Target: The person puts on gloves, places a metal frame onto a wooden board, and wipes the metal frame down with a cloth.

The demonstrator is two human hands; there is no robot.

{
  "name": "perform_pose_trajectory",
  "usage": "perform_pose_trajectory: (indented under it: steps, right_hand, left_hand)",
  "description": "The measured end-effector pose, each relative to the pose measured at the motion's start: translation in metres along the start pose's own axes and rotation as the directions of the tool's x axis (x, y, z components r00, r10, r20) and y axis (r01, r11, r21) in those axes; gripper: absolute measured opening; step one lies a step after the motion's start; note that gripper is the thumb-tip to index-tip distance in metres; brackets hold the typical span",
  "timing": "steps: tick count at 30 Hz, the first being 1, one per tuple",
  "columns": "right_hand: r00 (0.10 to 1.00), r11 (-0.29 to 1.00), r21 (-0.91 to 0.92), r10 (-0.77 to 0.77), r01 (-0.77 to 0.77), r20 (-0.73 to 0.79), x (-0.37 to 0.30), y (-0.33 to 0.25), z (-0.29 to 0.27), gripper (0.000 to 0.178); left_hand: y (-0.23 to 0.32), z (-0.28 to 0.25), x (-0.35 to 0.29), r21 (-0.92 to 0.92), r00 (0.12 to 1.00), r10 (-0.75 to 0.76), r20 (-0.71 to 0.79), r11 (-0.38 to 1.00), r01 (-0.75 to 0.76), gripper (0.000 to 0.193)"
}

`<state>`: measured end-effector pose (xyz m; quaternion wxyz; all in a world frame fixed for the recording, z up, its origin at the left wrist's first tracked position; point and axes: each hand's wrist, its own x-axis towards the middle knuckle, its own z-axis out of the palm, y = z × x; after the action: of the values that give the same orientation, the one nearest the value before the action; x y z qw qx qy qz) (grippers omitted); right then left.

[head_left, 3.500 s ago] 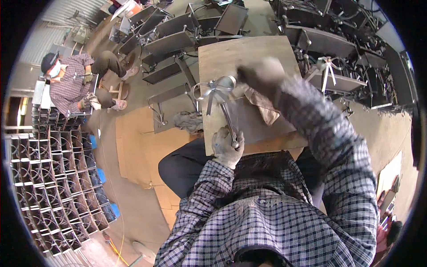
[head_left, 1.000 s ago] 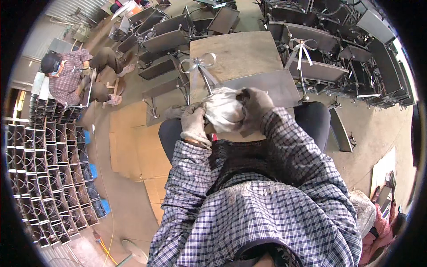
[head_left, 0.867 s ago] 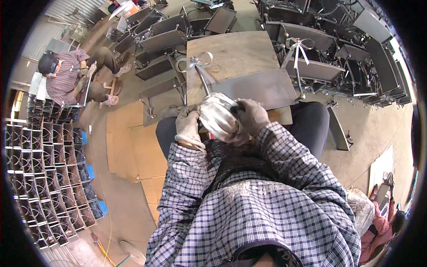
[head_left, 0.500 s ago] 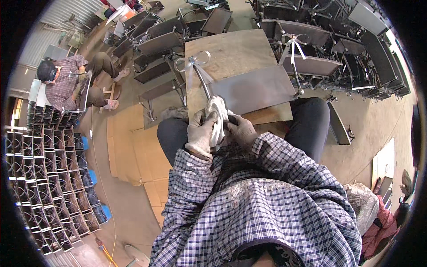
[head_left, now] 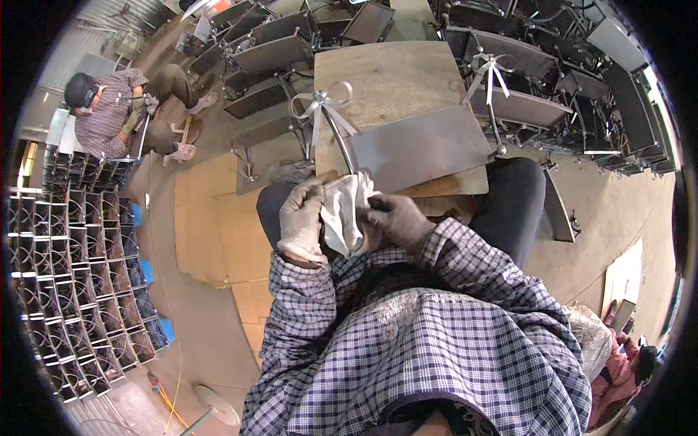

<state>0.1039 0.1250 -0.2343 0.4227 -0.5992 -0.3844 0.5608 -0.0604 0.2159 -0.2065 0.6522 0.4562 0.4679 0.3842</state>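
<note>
A white cloth is bunched between my hands at the near left corner of a grey metal panel. My left hand, in a pale grey work glove, is closed on the cloth's left side. Darker and dirtier is the glove on my right hand, whose fingers pinch the cloth's right edge. The panel lies on a wooden board in front of my knees. Curved metal rods rise at its two ends, topped by a left silver bow and a right silver bow. The cloth hides the left rod's lower end.
Many dark metal panels with rods stand beyond the board on both sides. At the left, a seated person handles a similar piece above a stacked metal rack. Flattened cardboard covers floor by my left knee.
Both hands have drawn slightly nearer to me and apart, spreading the cloth, which was bunched narrowly round the rod's lower end. The whole view has shifted a little.
</note>
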Motion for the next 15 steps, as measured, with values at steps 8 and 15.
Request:
perform_pose_trajectory:
  steps: [8, 15]
  right_hand:
    - [0.976, 0.979, 0.033, -0.197, 0.201, -0.091, 0.024, 0.001, -0.039, 0.030]
    - [1.000, 0.987, 0.160, -0.022, 0.022, -0.001, 0.025, 0.008, -0.003, 0.040]
  left_hand:
    - [-0.023, 0.042, -0.012, 0.318, 0.968, -0.007, 0.250, 0.945, -0.076, 0.032]
    - [-0.019, 0.023, -0.013, 0.886, 0.939, 0.228, 0.257, 0.333, -0.324, 0.026]
